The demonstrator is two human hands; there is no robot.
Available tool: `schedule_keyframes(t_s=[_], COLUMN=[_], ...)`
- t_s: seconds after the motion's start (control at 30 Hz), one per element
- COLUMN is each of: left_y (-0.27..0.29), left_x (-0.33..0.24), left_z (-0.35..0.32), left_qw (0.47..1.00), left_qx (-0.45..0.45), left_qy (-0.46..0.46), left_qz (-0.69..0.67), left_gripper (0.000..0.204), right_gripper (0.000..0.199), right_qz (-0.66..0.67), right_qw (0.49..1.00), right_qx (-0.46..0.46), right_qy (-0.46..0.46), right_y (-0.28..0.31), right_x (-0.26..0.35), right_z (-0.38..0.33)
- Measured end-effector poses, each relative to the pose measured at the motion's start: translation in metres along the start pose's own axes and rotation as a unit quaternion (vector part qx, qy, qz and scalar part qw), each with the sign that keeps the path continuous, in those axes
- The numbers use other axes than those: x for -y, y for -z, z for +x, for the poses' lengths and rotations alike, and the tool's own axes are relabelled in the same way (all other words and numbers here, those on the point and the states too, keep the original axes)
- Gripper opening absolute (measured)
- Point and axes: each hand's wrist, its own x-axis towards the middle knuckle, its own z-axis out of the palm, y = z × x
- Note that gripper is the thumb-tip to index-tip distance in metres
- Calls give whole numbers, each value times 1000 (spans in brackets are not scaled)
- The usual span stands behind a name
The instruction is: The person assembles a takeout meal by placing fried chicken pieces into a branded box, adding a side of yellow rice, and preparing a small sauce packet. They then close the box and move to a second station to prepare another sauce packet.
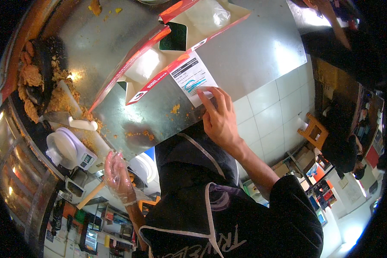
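A white printed receipt (187, 76) with a blue-green scribble lies on the metal counter, its upper edge against a red and white carton. My bare right hand (220, 121) has its fingers bent over the receipt's lower right corner, with the fingertips on the paper. Two open cartons stand side by side: the nearer left carton (135, 64) and the farther right carton (241, 16), each with a whitish wrapped bundle inside. My left hand (118, 175), in a clear plastic glove, is raised beyond the counter's near edge, apart from the cartons. Its fingers are partly blurred by the glove.
At the left, fried pieces (31, 76) and crumbs surround a dark pan. A white-handled knife (82, 124) lies beside a white kitchen scale (71, 148). A wooden handle (91, 195) passes near my left hand. Another person stands far right, near an orange stool (314, 131).
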Motion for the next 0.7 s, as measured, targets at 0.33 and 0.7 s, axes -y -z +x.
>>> schedule_keyframes(t_s=[0.33, 0.7], left_y=[-5, -6], left_x=[-7, -8], left_z=[2, -1], left_qw=[1000, 1000], left_qx=[1, -9], left_qy=[-15, 18], left_qz=[-7, -14], left_gripper=[44, 46], right_gripper=[60, 60], right_qz=[1, -1], right_qw=[1000, 1000], right_qx=[5, 5], right_qy=[-2, 5], right_y=[2, 1], right_x=[0, -1], right_z=[0, 2])
